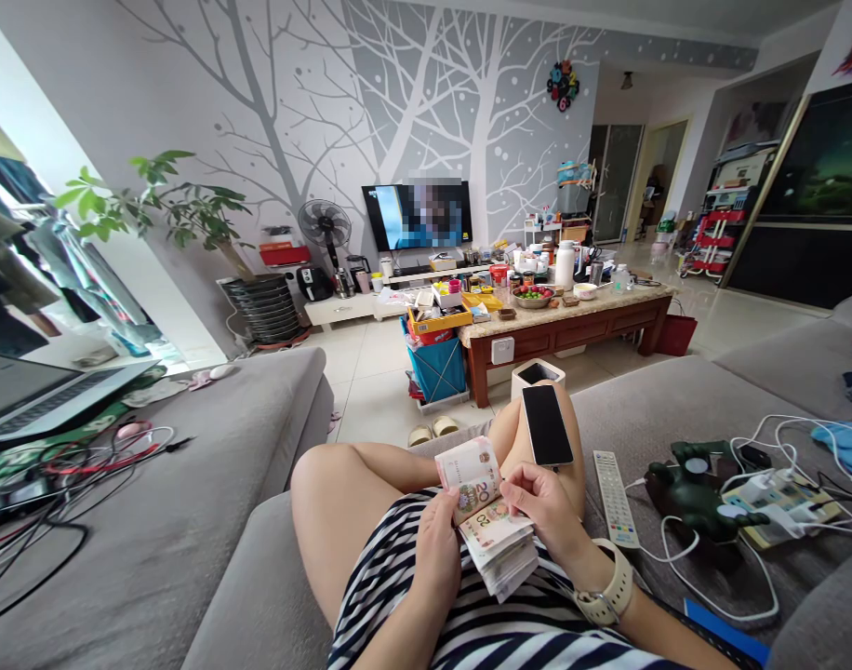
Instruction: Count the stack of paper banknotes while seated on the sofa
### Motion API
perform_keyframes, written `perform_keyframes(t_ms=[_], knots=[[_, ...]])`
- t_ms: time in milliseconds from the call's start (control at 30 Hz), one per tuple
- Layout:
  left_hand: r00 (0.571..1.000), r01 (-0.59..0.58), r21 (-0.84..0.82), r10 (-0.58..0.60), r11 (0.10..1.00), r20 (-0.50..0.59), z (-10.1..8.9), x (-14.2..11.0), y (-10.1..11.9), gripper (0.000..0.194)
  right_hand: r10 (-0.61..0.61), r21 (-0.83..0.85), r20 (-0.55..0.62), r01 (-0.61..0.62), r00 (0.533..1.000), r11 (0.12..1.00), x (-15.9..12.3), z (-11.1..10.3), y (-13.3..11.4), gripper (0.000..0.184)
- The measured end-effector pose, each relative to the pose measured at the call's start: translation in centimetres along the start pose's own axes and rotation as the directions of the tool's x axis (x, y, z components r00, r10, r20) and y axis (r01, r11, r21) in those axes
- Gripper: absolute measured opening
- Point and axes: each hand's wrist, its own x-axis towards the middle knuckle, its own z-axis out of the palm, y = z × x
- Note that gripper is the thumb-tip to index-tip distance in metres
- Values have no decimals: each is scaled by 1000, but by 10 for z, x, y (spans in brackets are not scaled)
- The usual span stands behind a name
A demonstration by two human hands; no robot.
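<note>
A thick stack of banknotes [499,549], marked 20 on the faces that show, is held over my lap. My left hand [440,544] is closed around its left side, thumb on top. The upper notes are folded back away from me, so the stack lies open like a book. At its right edge my right hand [538,502] pinches a note between thumb and fingers. A pale watch strap circles my right wrist. Just beyond the hands, a black-screened phone [547,425] rests on my right leg.
A remote control [616,500] and a power strip [792,510] with white cables lie on the sofa to the right. At left are a laptop [56,400] and tangled cables [56,493]. Ahead, a coffee table [565,326] carries bottles and a fruit bowl [533,297].
</note>
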Motion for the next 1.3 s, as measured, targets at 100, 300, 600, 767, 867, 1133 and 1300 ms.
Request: perform_keyframes(t_ms=[100,300,600,767,867,1133,1300], knots=[[1000,7,-12,-7,1000,5,1,-1,0,27,37,-2,-35,-37,999,999,1,1,1,35],[1000,2,-42,-2,999,1,7,-8,4,29,-17,-5,-141,16,990,1000,3,0,6,35],[1000,5,-11,-5,1000,8,12,-13,8,25,5,-14,-107,-6,994,1000,5,0,6,39],[999,27,-42,-26,999,21,12,-13,7,25,-8,-28,-131,4,991,1000,6,-2,12,36],[999,36,-62,-35,997,22,11,-12,6,25,-39,-60,-154,30,987,998,8,-4,18,33],[999,33,-61,-33,998,-3,11,-11,4,23,-82,-131,-226,53,971,990,6,-4,18,28],[996,4,-33,-7,999,-92,3,-5,-1,19,-108,-140,-224,77,969,987,1,-3,12,28]])
